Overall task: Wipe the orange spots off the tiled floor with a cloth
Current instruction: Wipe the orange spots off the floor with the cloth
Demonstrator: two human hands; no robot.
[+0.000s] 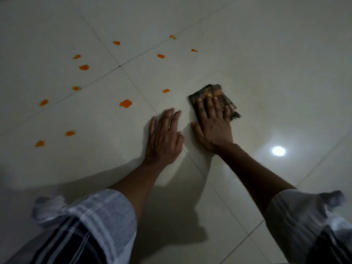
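A dark patterned cloth [212,92], folded, lies on the pale tiled floor [266,63]. My right hand [213,122] presses flat on its near half, fingers spread over it. My left hand [163,138] rests flat on the bare tile just left of it, fingers apart, holding nothing. Several orange spots dot the tiles to the left and beyond: a large one [125,103] near my left hand, a small one [166,90] just left of the cloth, another [84,67] farther back.
Dark grout lines [119,66] cross the floor diagonally. A bright lamp reflection [278,150] shines on the tile to the right. My rolled checked sleeves [91,216] fill the bottom corners.
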